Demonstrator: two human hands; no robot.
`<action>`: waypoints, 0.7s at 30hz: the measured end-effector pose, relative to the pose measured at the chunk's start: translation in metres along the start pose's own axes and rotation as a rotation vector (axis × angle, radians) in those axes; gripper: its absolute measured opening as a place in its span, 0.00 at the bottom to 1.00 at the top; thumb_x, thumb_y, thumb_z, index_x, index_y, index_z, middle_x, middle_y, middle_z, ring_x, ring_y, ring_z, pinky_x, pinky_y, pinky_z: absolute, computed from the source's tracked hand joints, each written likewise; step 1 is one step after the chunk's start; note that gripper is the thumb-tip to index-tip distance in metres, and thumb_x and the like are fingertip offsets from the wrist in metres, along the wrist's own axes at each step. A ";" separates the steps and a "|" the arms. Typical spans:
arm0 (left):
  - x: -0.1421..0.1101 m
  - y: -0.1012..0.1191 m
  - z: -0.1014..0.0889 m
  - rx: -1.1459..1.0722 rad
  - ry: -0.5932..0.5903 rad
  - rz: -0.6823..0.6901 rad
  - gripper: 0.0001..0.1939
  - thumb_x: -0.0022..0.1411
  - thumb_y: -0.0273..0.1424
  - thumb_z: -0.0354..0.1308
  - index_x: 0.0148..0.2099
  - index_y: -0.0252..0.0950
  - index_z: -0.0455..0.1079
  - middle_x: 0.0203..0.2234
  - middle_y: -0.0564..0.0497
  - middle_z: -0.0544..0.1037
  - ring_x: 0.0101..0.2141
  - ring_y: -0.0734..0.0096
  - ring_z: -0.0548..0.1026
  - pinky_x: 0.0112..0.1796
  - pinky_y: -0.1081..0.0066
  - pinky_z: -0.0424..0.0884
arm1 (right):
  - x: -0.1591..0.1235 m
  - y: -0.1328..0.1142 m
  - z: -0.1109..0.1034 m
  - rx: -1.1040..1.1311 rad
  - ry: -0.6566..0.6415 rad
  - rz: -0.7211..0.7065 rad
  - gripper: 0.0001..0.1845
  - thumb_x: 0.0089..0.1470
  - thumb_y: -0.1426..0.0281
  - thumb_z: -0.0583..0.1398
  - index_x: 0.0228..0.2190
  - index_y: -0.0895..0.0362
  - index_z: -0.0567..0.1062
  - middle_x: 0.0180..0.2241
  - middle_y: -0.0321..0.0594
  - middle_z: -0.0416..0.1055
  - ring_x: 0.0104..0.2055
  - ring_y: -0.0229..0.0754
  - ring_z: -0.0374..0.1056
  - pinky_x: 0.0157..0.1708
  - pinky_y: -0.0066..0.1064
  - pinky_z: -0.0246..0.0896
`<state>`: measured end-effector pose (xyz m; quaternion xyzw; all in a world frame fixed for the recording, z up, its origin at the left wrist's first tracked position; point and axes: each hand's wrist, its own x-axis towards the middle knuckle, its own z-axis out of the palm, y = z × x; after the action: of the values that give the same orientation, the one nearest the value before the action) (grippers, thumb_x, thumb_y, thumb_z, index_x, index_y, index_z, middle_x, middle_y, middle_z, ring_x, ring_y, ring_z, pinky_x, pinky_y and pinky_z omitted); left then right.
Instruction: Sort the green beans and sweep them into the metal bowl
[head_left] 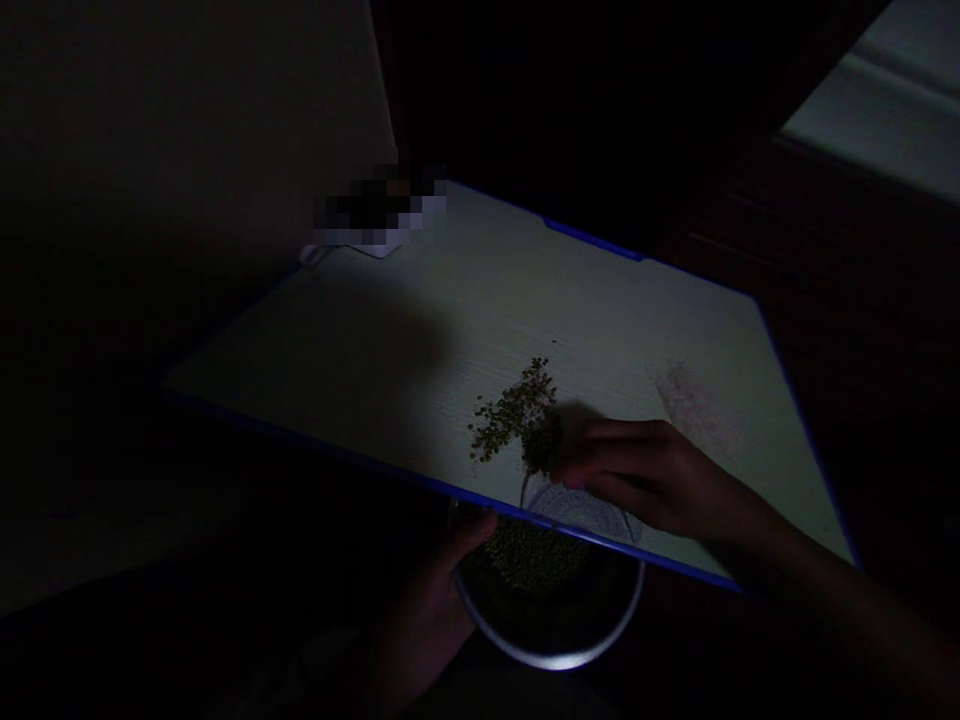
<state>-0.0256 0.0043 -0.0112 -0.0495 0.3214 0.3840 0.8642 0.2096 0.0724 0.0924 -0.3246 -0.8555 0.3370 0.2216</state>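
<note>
In dim light, small round green beans [511, 412] lie scattered near the front edge of a white board [360, 350] with a blue rim. My right hand [637, 470] reaches over the board from the right, its fingers bent and held together against a denser clump of the beans. The fingertips are partly hidden. Under the board's front edge, a round bowl [559, 660] with a shiny rim holds more green beans. My left hand [442, 610] grips the bowl's left side, its thumb up by the rim and the board's edge; its other fingers are mostly hidden.
A faint round print [577, 508] shows on the board beside my right hand. A pale pinkish smudge [697, 405] marks its right part. At the far left corner lies a white-edged object [375, 240], its upper part pixelated. Dark floor [847, 260] surrounds the right side.
</note>
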 end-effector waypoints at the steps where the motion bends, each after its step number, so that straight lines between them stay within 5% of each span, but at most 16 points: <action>1: -0.001 0.002 0.000 0.010 0.020 -0.004 0.08 0.54 0.30 0.73 0.39 0.37 0.85 0.38 0.48 0.89 0.49 0.53 0.83 0.61 0.55 0.66 | 0.000 -0.001 0.001 0.004 -0.005 -0.002 0.09 0.67 0.73 0.59 0.45 0.58 0.79 0.40 0.41 0.77 0.41 0.35 0.74 0.40 0.27 0.68; 6: -0.013 0.016 0.011 0.034 0.107 0.008 0.02 0.59 0.27 0.68 0.35 0.35 0.84 0.37 0.47 0.89 0.48 0.55 0.83 0.60 0.57 0.68 | -0.009 -0.010 0.003 -0.040 0.015 0.039 0.10 0.68 0.71 0.58 0.46 0.56 0.80 0.40 0.41 0.78 0.42 0.37 0.75 0.40 0.29 0.70; 10: -0.017 0.021 0.019 0.037 0.229 -0.010 0.07 0.63 0.23 0.63 0.36 0.36 0.83 0.33 0.48 0.89 0.44 0.56 0.85 0.57 0.57 0.72 | -0.032 -0.017 -0.001 -0.124 0.210 0.292 0.09 0.67 0.67 0.60 0.42 0.52 0.82 0.38 0.39 0.80 0.39 0.39 0.76 0.38 0.31 0.71; 16: -0.014 0.025 0.004 0.074 0.367 -0.032 0.11 0.66 0.22 0.61 0.48 0.35 0.79 0.29 0.50 0.88 0.37 0.61 0.86 0.53 0.59 0.76 | -0.073 -0.024 0.004 -0.006 0.406 0.705 0.12 0.61 0.60 0.64 0.44 0.50 0.82 0.47 0.41 0.82 0.45 0.46 0.79 0.45 0.38 0.75; 21: -0.008 0.035 -0.014 0.106 0.332 -0.009 0.24 0.67 0.21 0.59 0.63 0.40 0.72 0.37 0.51 0.89 0.38 0.65 0.86 0.53 0.63 0.75 | -0.077 -0.038 0.028 -0.001 0.510 0.755 0.12 0.64 0.62 0.60 0.45 0.49 0.82 0.44 0.41 0.82 0.45 0.46 0.78 0.46 0.41 0.75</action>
<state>-0.0613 0.0192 -0.0121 -0.0680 0.4794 0.3493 0.8022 0.2313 -0.0153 0.0885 -0.6864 -0.5955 0.3031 0.2868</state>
